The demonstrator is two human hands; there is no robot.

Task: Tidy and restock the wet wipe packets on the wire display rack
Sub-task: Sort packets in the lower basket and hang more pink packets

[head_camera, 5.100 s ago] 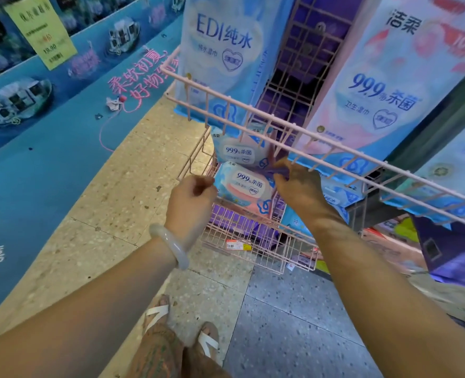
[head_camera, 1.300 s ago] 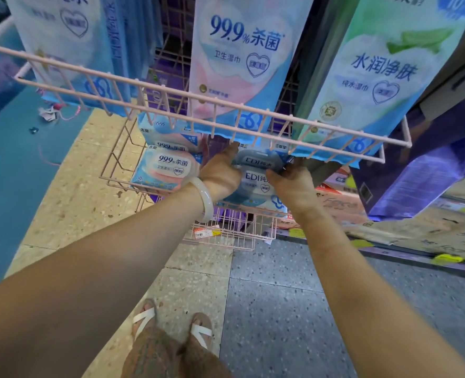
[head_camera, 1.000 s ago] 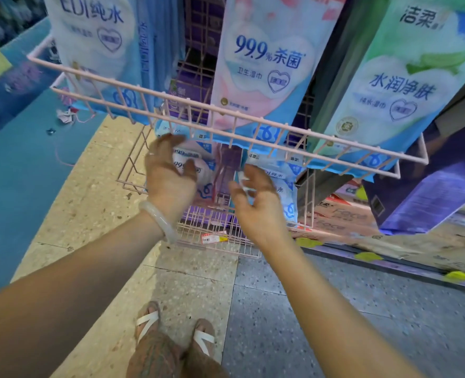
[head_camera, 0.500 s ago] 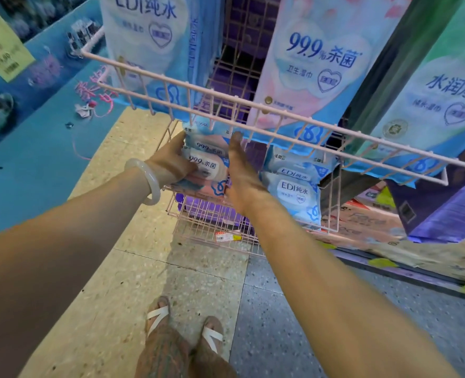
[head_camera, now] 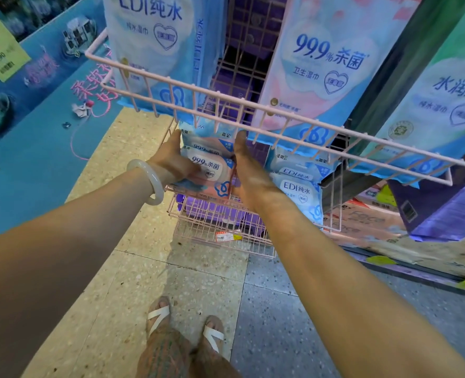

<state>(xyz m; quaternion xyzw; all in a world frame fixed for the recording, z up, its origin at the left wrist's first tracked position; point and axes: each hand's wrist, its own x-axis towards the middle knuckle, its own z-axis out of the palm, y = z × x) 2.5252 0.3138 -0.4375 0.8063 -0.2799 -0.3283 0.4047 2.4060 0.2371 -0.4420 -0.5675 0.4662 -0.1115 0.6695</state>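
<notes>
The pink 99.9% wipe packets stand stacked in the lower basket of the wire display rack, left of the blue EDI packets; soft, light, slick film, so I judge they slump unless squeezed at both short ends; the left hand and right hand flank the stack, palms pressing; fingers run behind the upper rail, curl unclear; the packets' count is hidden.

Even indoor light, soft shadow under the wire rack on the floor; wide-angle bending at edges, slight softness.
</notes>
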